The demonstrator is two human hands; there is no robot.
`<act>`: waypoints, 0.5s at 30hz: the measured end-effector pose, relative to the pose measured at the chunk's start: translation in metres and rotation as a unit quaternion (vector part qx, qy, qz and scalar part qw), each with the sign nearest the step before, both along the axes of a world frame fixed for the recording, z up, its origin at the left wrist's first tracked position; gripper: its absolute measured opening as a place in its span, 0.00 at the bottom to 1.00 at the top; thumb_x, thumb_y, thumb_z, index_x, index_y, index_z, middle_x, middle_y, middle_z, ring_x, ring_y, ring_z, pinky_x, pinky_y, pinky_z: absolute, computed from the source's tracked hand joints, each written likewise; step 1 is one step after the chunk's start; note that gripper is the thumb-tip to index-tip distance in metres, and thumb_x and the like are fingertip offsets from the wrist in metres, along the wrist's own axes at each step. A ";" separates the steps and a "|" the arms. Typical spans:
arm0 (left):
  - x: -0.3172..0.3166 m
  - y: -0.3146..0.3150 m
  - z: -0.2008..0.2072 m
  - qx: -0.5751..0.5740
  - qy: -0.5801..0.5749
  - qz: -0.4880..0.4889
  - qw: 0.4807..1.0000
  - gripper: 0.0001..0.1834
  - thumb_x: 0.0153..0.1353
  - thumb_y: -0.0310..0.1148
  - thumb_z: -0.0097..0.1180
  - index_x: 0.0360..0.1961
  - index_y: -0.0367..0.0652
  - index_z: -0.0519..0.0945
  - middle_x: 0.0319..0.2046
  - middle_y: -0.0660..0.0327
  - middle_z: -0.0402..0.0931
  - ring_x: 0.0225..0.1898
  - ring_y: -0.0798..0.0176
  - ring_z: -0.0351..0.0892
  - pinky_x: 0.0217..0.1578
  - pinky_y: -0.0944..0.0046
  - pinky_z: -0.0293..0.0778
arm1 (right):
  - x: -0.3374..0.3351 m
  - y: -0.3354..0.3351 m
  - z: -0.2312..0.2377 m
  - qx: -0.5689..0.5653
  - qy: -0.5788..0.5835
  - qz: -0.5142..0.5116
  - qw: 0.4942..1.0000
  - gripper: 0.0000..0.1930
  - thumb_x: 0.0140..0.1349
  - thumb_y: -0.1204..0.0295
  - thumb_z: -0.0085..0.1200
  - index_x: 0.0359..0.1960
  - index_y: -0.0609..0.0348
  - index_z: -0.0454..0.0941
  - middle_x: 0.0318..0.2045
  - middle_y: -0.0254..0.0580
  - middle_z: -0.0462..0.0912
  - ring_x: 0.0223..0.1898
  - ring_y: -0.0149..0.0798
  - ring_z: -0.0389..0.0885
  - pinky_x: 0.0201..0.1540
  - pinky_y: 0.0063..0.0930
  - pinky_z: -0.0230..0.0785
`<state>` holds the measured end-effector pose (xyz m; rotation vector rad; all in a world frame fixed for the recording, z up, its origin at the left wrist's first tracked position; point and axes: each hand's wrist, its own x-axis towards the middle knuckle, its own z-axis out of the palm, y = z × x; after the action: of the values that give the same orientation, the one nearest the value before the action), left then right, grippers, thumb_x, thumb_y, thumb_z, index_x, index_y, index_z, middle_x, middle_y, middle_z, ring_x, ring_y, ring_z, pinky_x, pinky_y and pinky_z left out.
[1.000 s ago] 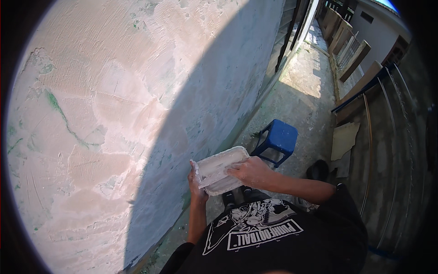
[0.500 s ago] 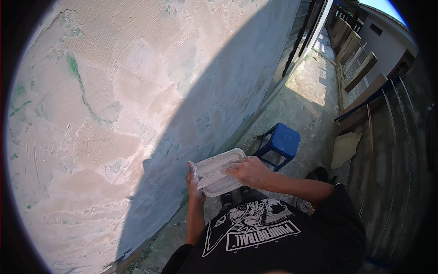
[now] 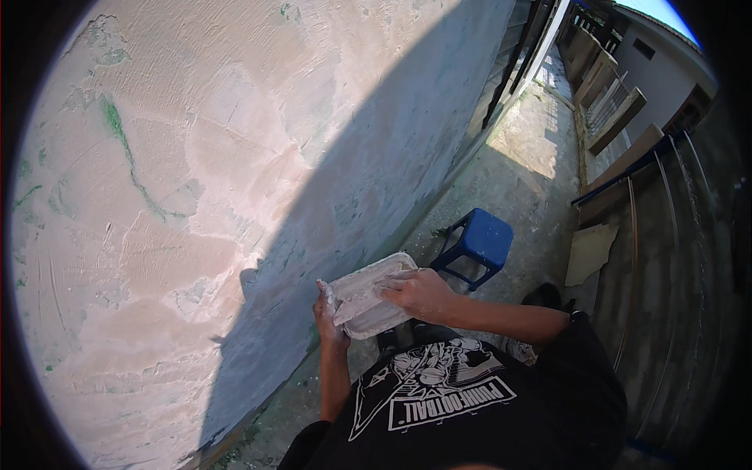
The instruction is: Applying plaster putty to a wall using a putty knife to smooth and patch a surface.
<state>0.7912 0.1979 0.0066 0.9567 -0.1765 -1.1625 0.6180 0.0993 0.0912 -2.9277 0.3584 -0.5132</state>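
My left hand (image 3: 330, 321) grips the left end of a shallow rectangular tray (image 3: 397, 318), its thumb over the rim. The tray is pale and smeared with white plaster. Inside it lies a flat, plaster-coated scraper (image 3: 352, 305), slanting across the tray. My right hand (image 3: 423, 294) is closed on the scraper's right end, fingers down in the tray; most of its grip is covered. White residue shows on the fingers of both hands. The tray is at waist height, beside the patchy plastered wall (image 3: 211, 196).
A blue plastic stool (image 3: 484, 239) stands on the concrete floor (image 3: 521, 215) just beyond the tray. On the right, thin rods (image 3: 633, 258) and a broken pale board (image 3: 591, 254) lean by a dark wall. The passage continues far right past low walls.
The view has shifted slightly, so the wall, stool and tray sit a little differently. Both hands keep their hold; the right hand and scraper have barely moved within the tray.
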 end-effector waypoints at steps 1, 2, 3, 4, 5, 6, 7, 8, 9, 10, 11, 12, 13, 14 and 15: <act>0.000 -0.001 -0.001 0.001 0.000 0.000 1.000 0.29 0.65 0.56 0.42 0.40 0.35 0.74 0.36 0.54 0.78 0.35 0.60 0.80 0.39 0.59 0.77 | 0.000 0.001 0.001 0.001 0.000 0.000 1.000 0.14 0.47 0.74 0.53 0.38 0.54 0.76 0.31 0.39 0.81 0.31 0.42 0.83 0.32 0.35 0.75; -0.001 -0.002 -0.002 0.025 0.010 0.018 0.999 0.29 0.65 0.55 0.42 0.40 0.35 0.74 0.35 0.54 0.78 0.35 0.60 0.80 0.39 0.59 0.77 | -0.001 0.004 0.005 0.031 0.063 0.005 0.998 0.13 0.47 0.75 0.52 0.38 0.54 0.76 0.30 0.40 0.81 0.31 0.43 0.83 0.31 0.36 0.75; -0.001 -0.003 -0.003 0.049 0.020 0.036 0.998 0.28 0.65 0.55 0.42 0.40 0.35 0.74 0.35 0.54 0.78 0.35 0.59 0.80 0.39 0.59 0.77 | -0.003 0.006 0.008 0.061 0.125 0.009 0.990 0.13 0.47 0.75 0.52 0.37 0.55 0.76 0.29 0.40 0.81 0.31 0.43 0.82 0.31 0.36 0.75; 0.001 -0.002 -0.003 0.050 0.020 0.035 0.998 0.28 0.65 0.55 0.42 0.40 0.35 0.74 0.35 0.54 0.78 0.35 0.59 0.80 0.39 0.59 0.77 | -0.004 0.006 0.009 0.062 0.126 0.009 0.990 0.13 0.47 0.75 0.52 0.37 0.55 0.76 0.29 0.40 0.81 0.31 0.43 0.82 0.31 0.36 0.75; 0.002 -0.002 -0.003 0.040 0.024 0.042 0.998 0.28 0.65 0.55 0.42 0.40 0.35 0.74 0.35 0.54 0.78 0.35 0.59 0.80 0.39 0.59 0.77 | -0.005 0.007 0.010 0.074 0.095 0.003 0.993 0.13 0.47 0.75 0.52 0.37 0.55 0.76 0.29 0.40 0.81 0.30 0.44 0.82 0.30 0.37 0.75; 0.002 -0.002 -0.002 0.029 0.028 0.050 0.998 0.28 0.65 0.54 0.42 0.40 0.35 0.74 0.35 0.54 0.78 0.35 0.59 0.80 0.39 0.59 0.77 | -0.007 0.007 0.011 0.086 0.064 -0.002 0.994 0.13 0.46 0.76 0.52 0.36 0.55 0.76 0.29 0.40 0.81 0.30 0.44 0.82 0.30 0.37 0.74; 0.002 -0.003 -0.001 0.030 0.029 0.049 0.998 0.28 0.65 0.54 0.42 0.40 0.35 0.74 0.35 0.54 0.78 0.35 0.59 0.80 0.39 0.59 0.77 | -0.009 0.008 0.008 0.087 0.065 -0.003 0.994 0.13 0.46 0.76 0.52 0.36 0.55 0.76 0.29 0.40 0.81 0.30 0.44 0.82 0.30 0.37 0.74; 0.003 -0.003 0.000 0.042 0.029 0.045 0.998 0.27 0.65 0.54 0.42 0.39 0.36 0.74 0.34 0.55 0.78 0.34 0.60 0.80 0.38 0.59 0.77 | -0.011 0.010 0.004 0.072 0.072 0.008 0.995 0.14 0.46 0.76 0.53 0.37 0.55 0.76 0.28 0.40 0.81 0.30 0.44 0.82 0.30 0.37 0.74; 0.004 -0.004 0.001 0.053 0.027 0.041 0.997 0.27 0.65 0.54 0.42 0.38 0.36 0.74 0.34 0.55 0.78 0.34 0.60 0.80 0.37 0.60 0.77 | -0.010 0.011 0.003 0.057 0.079 0.018 0.995 0.14 0.46 0.76 0.53 0.38 0.54 0.77 0.28 0.40 0.81 0.29 0.44 0.82 0.30 0.37 0.74; 0.004 -0.004 0.000 0.053 0.026 0.039 0.997 0.27 0.65 0.54 0.42 0.38 0.36 0.74 0.34 0.55 0.78 0.34 0.60 0.80 0.37 0.60 0.77 | -0.010 0.011 0.004 0.058 0.078 0.016 0.995 0.14 0.46 0.76 0.53 0.38 0.54 0.77 0.28 0.40 0.81 0.29 0.44 0.82 0.30 0.37 0.74; 0.003 -0.003 -0.002 0.069 0.024 0.040 0.997 0.26 0.65 0.54 0.42 0.37 0.37 0.74 0.33 0.56 0.78 0.33 0.61 0.80 0.36 0.60 0.77 | -0.010 0.010 0.007 0.076 0.101 0.009 0.992 0.15 0.46 0.76 0.53 0.39 0.54 0.77 0.28 0.40 0.81 0.29 0.44 0.82 0.30 0.37 0.74; 0.003 -0.002 -0.004 0.085 0.022 0.042 0.995 0.26 0.65 0.54 0.42 0.36 0.38 0.75 0.32 0.57 0.78 0.32 0.61 0.79 0.36 0.61 0.77 | -0.010 0.011 0.010 0.094 0.124 0.005 0.988 0.16 0.45 0.77 0.53 0.40 0.53 0.77 0.28 0.40 0.81 0.29 0.45 0.82 0.30 0.37 0.74; 0.004 -0.002 -0.006 0.086 0.022 0.041 0.995 0.26 0.65 0.54 0.42 0.36 0.38 0.75 0.32 0.57 0.78 0.32 0.61 0.79 0.36 0.61 0.77 | -0.010 0.013 0.012 0.096 0.124 0.004 0.988 0.16 0.45 0.77 0.53 0.40 0.53 0.77 0.28 0.40 0.81 0.29 0.45 0.82 0.30 0.37 0.74; 0.004 -0.002 -0.009 0.066 0.022 0.051 0.996 0.25 0.65 0.53 0.43 0.35 0.38 0.75 0.31 0.58 0.78 0.32 0.62 0.79 0.35 0.62 0.77 | -0.010 0.015 0.013 0.096 0.084 -0.003 0.992 0.16 0.45 0.77 0.53 0.40 0.53 0.77 0.28 0.40 0.82 0.29 0.45 0.82 0.30 0.38 0.74; 0.004 -0.003 -0.011 0.044 0.023 0.055 0.997 0.25 0.65 0.53 0.43 0.34 0.39 0.75 0.31 0.58 0.78 0.31 0.63 0.79 0.35 0.62 0.76 | -0.011 0.018 0.015 0.095 0.045 -0.015 0.994 0.17 0.45 0.77 0.53 0.40 0.53 0.77 0.28 0.40 0.82 0.29 0.45 0.82 0.30 0.38 0.74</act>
<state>0.7948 0.1946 -0.0047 1.0040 -0.0347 -1.0976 0.6065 0.1171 0.1058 -2.7709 0.4360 -0.3325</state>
